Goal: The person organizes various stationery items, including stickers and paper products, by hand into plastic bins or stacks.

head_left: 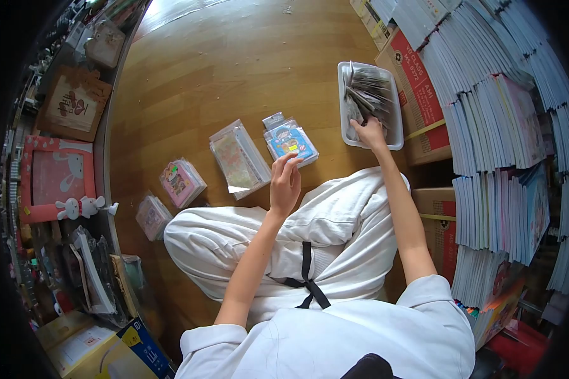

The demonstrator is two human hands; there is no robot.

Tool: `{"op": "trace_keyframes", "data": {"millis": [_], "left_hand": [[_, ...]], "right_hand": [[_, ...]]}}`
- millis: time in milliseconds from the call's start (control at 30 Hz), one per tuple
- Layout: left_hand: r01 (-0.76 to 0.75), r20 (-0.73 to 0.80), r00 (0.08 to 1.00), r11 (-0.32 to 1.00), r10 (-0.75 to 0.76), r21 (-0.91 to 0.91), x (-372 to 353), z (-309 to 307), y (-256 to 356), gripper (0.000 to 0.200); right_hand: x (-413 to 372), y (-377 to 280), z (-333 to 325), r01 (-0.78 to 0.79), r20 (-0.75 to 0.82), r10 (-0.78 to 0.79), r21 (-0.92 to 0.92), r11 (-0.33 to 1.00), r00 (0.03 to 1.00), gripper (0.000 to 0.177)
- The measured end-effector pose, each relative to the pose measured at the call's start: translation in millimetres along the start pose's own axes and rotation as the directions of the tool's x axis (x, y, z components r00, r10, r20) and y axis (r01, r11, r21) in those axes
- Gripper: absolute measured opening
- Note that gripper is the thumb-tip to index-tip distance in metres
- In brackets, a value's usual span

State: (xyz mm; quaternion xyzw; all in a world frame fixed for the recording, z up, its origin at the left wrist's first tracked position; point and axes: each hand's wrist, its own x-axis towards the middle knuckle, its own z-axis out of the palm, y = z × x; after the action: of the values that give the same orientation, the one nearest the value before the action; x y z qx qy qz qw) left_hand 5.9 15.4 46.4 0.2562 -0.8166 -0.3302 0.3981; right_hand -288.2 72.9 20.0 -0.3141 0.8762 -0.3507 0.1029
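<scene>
My right hand reaches into a white plastic basket, its fingers closed on some of the thin, dark plastic-wrapped packets that stand inside. Over the near edge of a stack of blue packets hovers my left hand, fingers bent and a little apart, with nothing seen in it. Left of that stack lies a taller pile of clear-wrapped packets. Farther left are a pink packet stack and a small pale stack, all on the wooden floor.
Shelves with a pink rabbit frame and a wooden plaque line the left side. On the right, red and brown cartons stand beside tall stacks of thin books. My crossed legs are close behind the packet stacks.
</scene>
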Motion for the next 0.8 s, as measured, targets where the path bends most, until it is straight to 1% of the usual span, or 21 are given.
{"op": "trace_keyframes", "data": {"millis": [100,200,300,367,433,500,567,600,633,700,733,767,800], "left_hand": [[0.019,-0.003,1.000,0.999,-0.019,-0.025,1.9,0.7,0.3,0.024],[0.031,-0.003,1.000,0.999,-0.031,-0.042,2.7,2.5,-0.3,0.023],[0.030,0.009,1.000,0.998,-0.029,-0.062,2.7,1.9,1.3,0.022],[0.042,0.035,0.999,0.995,-0.039,-0.091,0.1,2.8,4.7,0.022],[0.005,0.086,0.996,0.995,0.003,-0.096,-4.1,-0.4,11.2,0.025],[-0.063,0.083,0.994,0.984,0.077,-0.166,-7.0,-8.7,25.7,0.029],[-0.084,0.078,0.992,0.979,0.100,-0.186,-19.2,-31.7,47.1,0.030],[-0.098,0.068,0.992,0.986,0.108,-0.138,-28.2,-50.5,57.7,0.032],[-0.116,0.056,0.991,0.989,0.122,-0.091,-39.5,-75.3,65.8,0.033],[0.044,-0.073,0.996,0.998,-0.048,-0.055,-75.0,-130.0,76.6,0.033],[0.071,-0.281,0.956,0.995,-0.090,-0.076,-105.0,-147.8,65.5,0.030],[0.156,-0.409,0.904,0.987,-0.125,0.043,-124.6,-178.9,66.7,0.023],[0.262,-0.538,0.825,0.960,-0.171,0.098,-130.1,-205.4,79.2,0.018]], "right_hand": [[2.8,-8.2,2.6,0.088,0.017,-0.086,-0.202,0.976,0.996,0.052],[11.1,-6.4,11.1,0.215,-0.084,-0.229,-0.148,0.965,0.970,0.056],[14.8,-2.9,12.5,0.139,-0.003,-0.142,-0.196,0.971,0.990,0.061],[21.7,17.1,14.1,0.178,0.083,-0.168,-0.137,0.975,0.982,0.073],[24.5,28.4,13.0,0.211,0.161,-0.194,-0.095,0.973,0.968,0.077],[12.8,18.7,0.1,0.228,0.198,-0.193,-0.171,0.959,0.961,0.078],[6.1,20.6,-5.3,0.276,0.236,-0.223,-0.225,0.934,0.946,0.072],[-8.4,-23.7,-34.2,0.036,0.440,0.033,-0.148,0.988,0.897,0.075],[-8.2,-5.5,-32.0,0.181,0.390,-0.114,-0.140,0.973,0.914,0.073],[-26.7,-2.8,-49.4,0.268,0.294,-0.239,-0.062,0.961,0.925,0.065],[-38.1,0.0,-59.2,0.296,0.249,-0.274,-0.057,0.953,0.929,0.063],[-49.8,4.3,-70.5,0.321,0.197,-0.305,-0.059,0.945,0.932,0.060],[-60.1,7.2,-83.0,0.341,0.139,-0.329,-0.066,0.938,0.934,0.058]]}}
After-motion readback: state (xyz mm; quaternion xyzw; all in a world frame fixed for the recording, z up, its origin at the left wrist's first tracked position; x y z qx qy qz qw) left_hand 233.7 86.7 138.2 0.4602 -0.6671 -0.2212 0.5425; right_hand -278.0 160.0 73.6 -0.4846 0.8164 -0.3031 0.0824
